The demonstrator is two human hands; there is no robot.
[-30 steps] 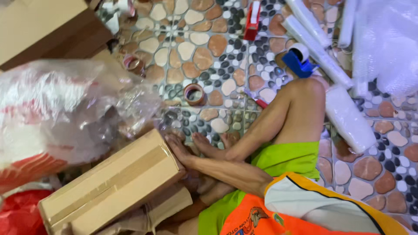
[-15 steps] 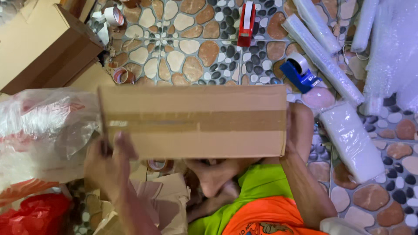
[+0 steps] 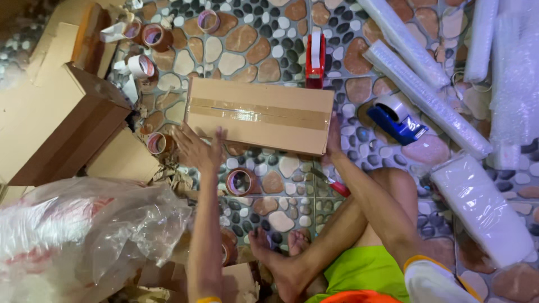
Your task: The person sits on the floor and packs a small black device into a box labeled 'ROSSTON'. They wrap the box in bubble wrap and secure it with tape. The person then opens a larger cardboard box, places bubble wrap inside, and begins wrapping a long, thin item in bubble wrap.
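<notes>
While the taped cardboard box [image 3: 259,115] lies flat on the pebble-patterned floor [image 3: 252,53], the person's two hands sit at its near corners. At the box's near left corner, the left hand [image 3: 196,148] is spread open with its fingers splayed, touching or just off the edge; the picture does not settle which. At the near right corner, the right hand [image 3: 333,137] rests against the box's end, its fingers mostly hidden, so I cannot tell whether it grips or only presses. A strip of clear tape runs along the box's top. Just beyond the box stands a red tape dispenser [image 3: 315,56], and to its right lies a blue tape dispenser [image 3: 396,118]. An empty tape core [image 3: 241,182] lies on the floor near the left forearm. Larger cardboard boxes [image 3: 56,123] are stacked to the left, above a crumpled clear plastic bag [image 3: 84,235], while rolls of bubble wrap [image 3: 426,95] lie to the right.
</notes>
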